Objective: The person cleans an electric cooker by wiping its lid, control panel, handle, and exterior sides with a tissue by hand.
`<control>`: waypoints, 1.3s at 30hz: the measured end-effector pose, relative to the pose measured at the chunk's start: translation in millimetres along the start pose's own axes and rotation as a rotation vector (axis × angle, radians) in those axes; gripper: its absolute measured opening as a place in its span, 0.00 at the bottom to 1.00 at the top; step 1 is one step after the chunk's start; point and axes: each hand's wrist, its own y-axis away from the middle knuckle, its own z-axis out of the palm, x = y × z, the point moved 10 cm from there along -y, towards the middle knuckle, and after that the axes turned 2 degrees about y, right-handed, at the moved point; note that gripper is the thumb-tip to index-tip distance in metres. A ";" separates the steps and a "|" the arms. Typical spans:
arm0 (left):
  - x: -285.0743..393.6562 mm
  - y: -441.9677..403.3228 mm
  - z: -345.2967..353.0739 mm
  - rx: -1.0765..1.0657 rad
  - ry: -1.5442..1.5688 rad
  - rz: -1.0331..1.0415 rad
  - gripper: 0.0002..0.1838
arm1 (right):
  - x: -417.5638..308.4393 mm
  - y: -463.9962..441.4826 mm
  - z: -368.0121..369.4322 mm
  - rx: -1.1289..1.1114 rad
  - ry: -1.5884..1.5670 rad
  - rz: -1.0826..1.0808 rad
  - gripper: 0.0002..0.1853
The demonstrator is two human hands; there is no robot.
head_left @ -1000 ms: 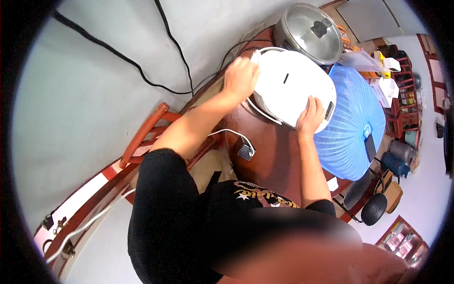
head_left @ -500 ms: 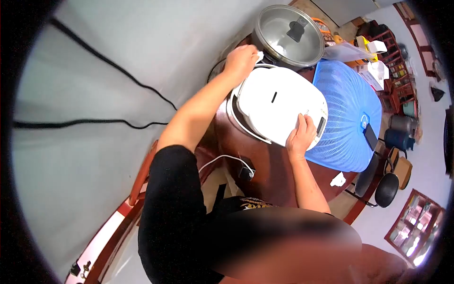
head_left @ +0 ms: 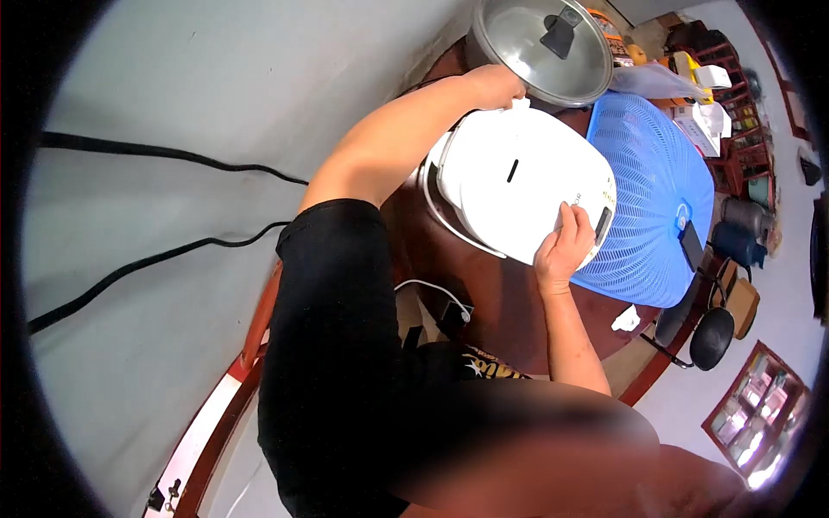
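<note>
Left hand point(head_left: 496, 86), curled on a white scrap point(head_left: 521, 104), is at a rounded white plastic cooker point(head_left: 535, 173); loosely open right hand point(head_left: 566, 246) touches its lid; glass-lidded metal pot point(head_left: 566, 97), upper centre, contents unclear

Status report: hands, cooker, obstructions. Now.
Left hand at cooker's edge, white scrap in fingers. Right hand resting on top. Cooker shut. Pot and blue cover crowd it.

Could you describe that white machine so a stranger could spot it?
Start at the glossy red-brown table. Beside the blue plastic mesh cover and the round metal pot with a clear lid sits a rounded white plastic appliance. Unlike those neighbours, it has an opaque white top with one short black slot.
</note>
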 end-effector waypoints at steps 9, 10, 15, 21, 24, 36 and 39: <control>-29.4 53.6 -6.6 0.089 0.093 -0.113 0.09 | 0.2 -2.0 2.6 0.005 0.005 -0.037 0.24; -33.9 64.9 -8.3 0.212 0.135 -0.133 0.09 | -1.1 -2.5 2.6 0.001 0.001 -0.045 0.24; -41.5 121.5 -11.6 0.401 0.230 -0.417 0.11 | -2.4 -4.2 1.4 -0.005 0.010 -0.059 0.24; -31.0 179.3 3.8 0.725 0.298 -0.456 0.12 | 0.7 -3.4 4.4 -0.012 0.007 -0.065 0.24; -22.5 200.5 13.8 0.729 0.377 -0.556 0.12 | 1.0 -3.4 5.1 -0.009 -0.006 -0.077 0.24; 23.3 232.6 26.1 0.940 0.988 -0.596 0.14 | 7.1 0.0 8.6 0.028 0.033 -0.074 0.24; 103.6 212.5 -14.8 0.904 0.736 -0.469 0.10 | 10.5 -7.4 1.9 0.078 0.103 -0.141 0.21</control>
